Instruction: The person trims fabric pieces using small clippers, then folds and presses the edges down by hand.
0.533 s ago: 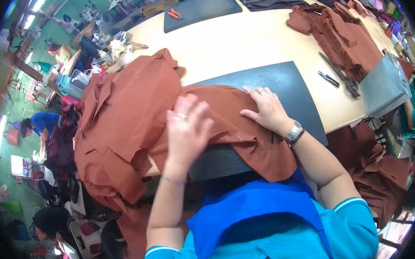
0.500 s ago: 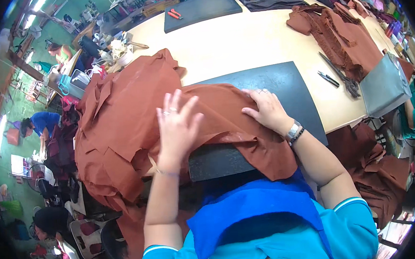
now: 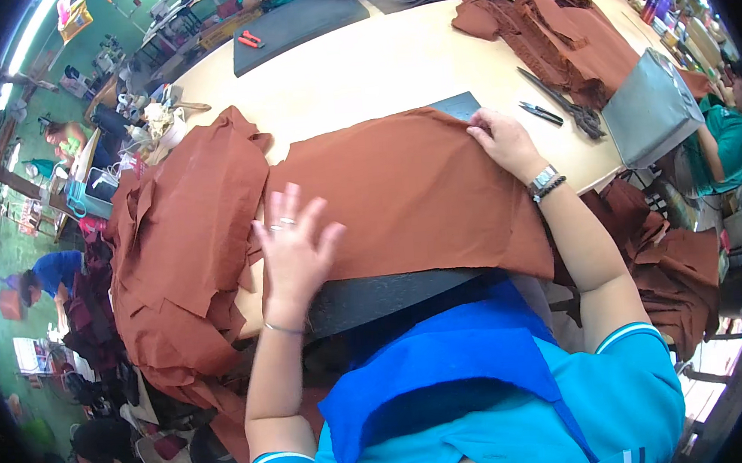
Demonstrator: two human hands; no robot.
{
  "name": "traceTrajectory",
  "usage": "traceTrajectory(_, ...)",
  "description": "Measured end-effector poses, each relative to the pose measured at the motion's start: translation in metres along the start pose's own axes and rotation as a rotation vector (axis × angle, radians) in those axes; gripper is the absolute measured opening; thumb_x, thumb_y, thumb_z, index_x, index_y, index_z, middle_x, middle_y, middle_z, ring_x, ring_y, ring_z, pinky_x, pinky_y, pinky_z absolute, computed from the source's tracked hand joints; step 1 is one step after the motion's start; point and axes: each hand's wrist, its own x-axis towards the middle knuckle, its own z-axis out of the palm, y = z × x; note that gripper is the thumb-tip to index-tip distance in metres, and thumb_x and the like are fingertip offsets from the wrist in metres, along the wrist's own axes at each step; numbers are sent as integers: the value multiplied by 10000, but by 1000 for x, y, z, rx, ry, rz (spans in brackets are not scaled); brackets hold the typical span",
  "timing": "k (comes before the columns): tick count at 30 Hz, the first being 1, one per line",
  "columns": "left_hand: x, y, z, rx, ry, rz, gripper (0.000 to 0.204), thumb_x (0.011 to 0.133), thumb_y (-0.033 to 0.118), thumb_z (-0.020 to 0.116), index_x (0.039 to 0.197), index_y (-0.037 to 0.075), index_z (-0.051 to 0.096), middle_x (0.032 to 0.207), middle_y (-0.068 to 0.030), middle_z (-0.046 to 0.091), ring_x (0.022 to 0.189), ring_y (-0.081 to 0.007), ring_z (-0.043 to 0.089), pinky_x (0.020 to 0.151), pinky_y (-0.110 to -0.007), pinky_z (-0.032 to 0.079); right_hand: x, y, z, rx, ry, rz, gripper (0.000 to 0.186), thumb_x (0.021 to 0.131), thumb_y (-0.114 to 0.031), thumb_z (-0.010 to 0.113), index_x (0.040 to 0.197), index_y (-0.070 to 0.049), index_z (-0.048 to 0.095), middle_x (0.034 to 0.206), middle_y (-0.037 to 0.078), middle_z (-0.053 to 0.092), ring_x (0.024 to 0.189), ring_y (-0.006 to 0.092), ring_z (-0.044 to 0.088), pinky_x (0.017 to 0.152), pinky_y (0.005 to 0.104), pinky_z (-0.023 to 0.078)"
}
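Note:
A rust-brown fabric piece (image 3: 403, 195) lies spread over a black board (image 3: 367, 302) on the table, its near right corner hanging past the board's edge. At its far right edge my right hand (image 3: 507, 143) pinches the cloth between thumb and bent fingers. My left hand (image 3: 295, 252), fingers spread, is over the fabric's left end with nothing in it; whether it touches the cloth I cannot tell. Left of it is a crumpled heap of the same brown fabric (image 3: 190, 227), draping over the table's near left edge.
On the pale table (image 3: 360, 69), thread snips (image 3: 541, 114) and large dark scissors (image 3: 564, 106) lie right, near a grey box (image 3: 653, 108) and more brown fabric (image 3: 547, 38). A red-handled tool (image 3: 250, 39) rests on a far black board (image 3: 301, 32). A co-worker in green (image 3: 718, 143) is at the right.
The fabric piece, creased and folded before, now lies flatter and wider across the board. My right hand has moved away from me and its fingers have closed on the edge. The view has shifted.

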Motion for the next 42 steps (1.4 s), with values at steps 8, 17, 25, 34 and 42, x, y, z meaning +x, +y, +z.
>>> traceTrajectory(8, -16, 36, 25, -266, -334, 93, 722, 1033, 593, 531, 1610, 173, 419, 1721, -227, 220, 1606, -427, 153, 1247, -695, 112, -13, -70, -92, 637, -567, 270, 338, 1068, -301, 637, 1160, 14, 718, 1032, -13, 691, 937, 67, 605, 820, 258, 490)
traceTrajectory(17, 13, 123, 23, -1156, -337, 412, 599, 1054, 400, 614, 1540, 73, 486, 1621, -223, 427, 1524, -360, 382, 1246, -504, 302, -23, -160, -153, 487, -451, -273, 384, 1075, -269, 597, 1334, 13, 619, 1295, 85, 614, 1201, 179, 535, 1033, 311, 399)
traceTrajectory(25, 29, 40, 47, -2414, 137, -537, 782, 1058, 731, 272, 1546, 141, 430, 1504, -185, 548, 1378, -330, 531, 1165, -544, 372, 78, -244, -49, 788, -358, -446, 481, 1081, -242, 562, 1489, 12, 532, 1529, 172, 545, 1436, 278, 474, 1222, 358, 319)
traceTrajectory(34, -9, 9, 31, -1657, 177, -617, 636, 1119, 524, 404, 1623, 141, 345, 1591, -110, 435, 1401, -244, 484, 1190, -467, 353, 31, -135, 38, 395, -211, -151, 624, 1053, -382, 614, 1516, 14, 479, 1509, 230, 547, 1421, 335, 519, 1178, 422, 414)
traceTrajectory(42, -7, 36, 32, -1648, -315, -507, 446, 1133, 341, 498, 1513, 108, 494, 1399, -67, 600, 1191, -151, 621, 1018, -308, 509, -15, -104, -2, 193, -105, 52, 634, 943, -86, 707, 1530, -87, 468, 993, 142, 766, 887, 306, 761, 812, 405, 604)
